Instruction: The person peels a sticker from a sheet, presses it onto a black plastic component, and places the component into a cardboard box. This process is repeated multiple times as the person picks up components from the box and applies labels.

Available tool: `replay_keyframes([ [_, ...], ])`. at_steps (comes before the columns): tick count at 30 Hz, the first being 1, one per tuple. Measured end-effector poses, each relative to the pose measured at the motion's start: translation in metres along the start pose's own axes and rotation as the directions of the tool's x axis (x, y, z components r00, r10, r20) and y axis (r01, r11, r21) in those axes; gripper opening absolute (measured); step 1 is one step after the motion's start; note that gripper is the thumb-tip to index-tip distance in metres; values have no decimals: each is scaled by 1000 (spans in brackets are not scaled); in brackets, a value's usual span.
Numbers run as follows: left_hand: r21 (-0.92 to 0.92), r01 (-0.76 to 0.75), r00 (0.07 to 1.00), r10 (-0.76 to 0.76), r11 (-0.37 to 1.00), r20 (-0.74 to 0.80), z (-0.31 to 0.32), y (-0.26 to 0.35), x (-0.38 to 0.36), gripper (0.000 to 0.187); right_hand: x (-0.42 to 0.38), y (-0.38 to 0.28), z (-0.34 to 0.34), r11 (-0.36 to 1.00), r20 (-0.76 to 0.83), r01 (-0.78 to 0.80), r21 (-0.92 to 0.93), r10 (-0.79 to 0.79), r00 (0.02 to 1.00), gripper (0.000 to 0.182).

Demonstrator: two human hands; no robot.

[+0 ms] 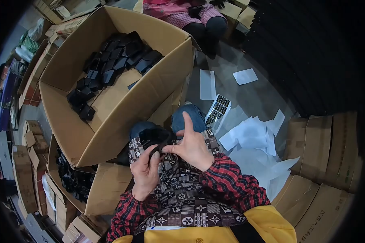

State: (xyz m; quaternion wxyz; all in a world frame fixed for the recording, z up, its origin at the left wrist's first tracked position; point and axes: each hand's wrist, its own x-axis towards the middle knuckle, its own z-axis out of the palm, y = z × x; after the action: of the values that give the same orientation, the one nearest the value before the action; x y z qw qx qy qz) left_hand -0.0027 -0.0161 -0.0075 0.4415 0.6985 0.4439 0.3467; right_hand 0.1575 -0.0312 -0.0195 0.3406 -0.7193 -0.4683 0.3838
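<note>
Both hands meet above my lap at a black piece (157, 137) with a curved dark part; its exact kind is hard to make out. My left hand (145, 172) pinches its lower end between thumb and fingers. From the right, my right hand (194, 149) has its thumb against the same piece, the index finger stretched upward and the lower fingers partly hidden. Beneath them lies a patterned apron (182, 190) over my knees. Just beyond, a large cardboard box (150, 93) holds many black angular pieces (117, 56).
A sheet of dark square stickers (218, 108) lies by my right knee. White papers (253, 135) are scattered on the floor. Under the large box, another carton (105, 188) holds black parts. Closed cartons (320, 150) stand at right. Another person (198, 20) sits across from me.
</note>
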Motion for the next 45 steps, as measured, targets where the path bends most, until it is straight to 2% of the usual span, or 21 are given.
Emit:
replay_keyframes([
  [2,-494,229,967,-255,839,15,0,1,-1,22,-3,5,9,994,11,94,65,-94,995,78],
  [7,-604,275,960,-250,748,127,-13,2,2,24,-12,0,12,939,-68,336,69,-332,941,64],
  [11,-624,283,959,-233,729,164,-14,7,3,24,-15,-7,11,920,-89,370,131,-361,928,59],
  [13,-623,279,960,-222,730,170,-12,8,1,24,-19,-17,5,946,0,228,230,-234,972,57],
  [14,-623,285,958,-231,729,168,-12,9,0,24,-22,-29,-4,939,141,34,343,-87,986,55],
  [16,-601,294,956,-239,743,173,-14,9,-1,24,-15,-8,16,899,-166,407,160,-382,909,54],
  [18,-564,277,961,-229,778,155,-16,18,-1,23,-17,-10,17,884,-26,273,380,-284,958,50],
  [20,-466,247,969,-228,849,98,-22,20,-6,20,-15,4,27,807,105,196,557,-303,947,41],
  [22,-438,158,980,-195,885,-40,-52,22,-16,19,-12,6,15,393,390,-301,869,-171,905,33],
  [24,-445,2,923,-173,896,-344,-97,45,-17,20,-7,19,4,562,217,-131,816,-88,972,31],
  [26,-324,-39,712,-201,945,-673,-163,35,-26,21,-6,36,-9,686,149,-71,724,-55,987,27],
  [30,-192,110,573,-220,975,-789,-315,-63,-60,30,-11,62,-8,706,180,-156,691,41,983,20],
  [32,231,392,648,-89,890,-757,-363,-134,-76,31,-13,61,-3,716,197,-159,680,30,980,20],
  [33,231,390,647,-87,892,-758,-372,-159,-85,31,-12,60,-2,726,205,-157,670,22,979,20],
  [34,147,439,548,-134,886,-826,-378,-182,-88,29,-11,59,-1,725,195,-149,673,20,981,20],
  [36,-20,507,431,-274,862,-860,-345,-163,-68,22,-7,60,-4,742,196,-116,660,-22,980,19],
  [38,19,428,506,-222,904,-833,-299,-159,-63,15,2,61,-13,761,149,-87,643,-12,989,18],
  [42,-19,454,507,-277,891,-816,-224,-214,-87,9,30,64,-29,748,98,-107,655,56,994,17],
  [43,-179,514,459,-445,839,-769,-180,-168,-76,8,38,64,-33,754,78,-107,648,74,994,17],
  [44,-176,487,519,-446,855,-729,-163,-203,-91,9,48,77,-27,750,37,-81,657,75,996,18],
  [45,-329,538,471,-601,776,-646,-128,-189,-88,11,55,88,-20,898,-118,82,432,-34,992,18],
])
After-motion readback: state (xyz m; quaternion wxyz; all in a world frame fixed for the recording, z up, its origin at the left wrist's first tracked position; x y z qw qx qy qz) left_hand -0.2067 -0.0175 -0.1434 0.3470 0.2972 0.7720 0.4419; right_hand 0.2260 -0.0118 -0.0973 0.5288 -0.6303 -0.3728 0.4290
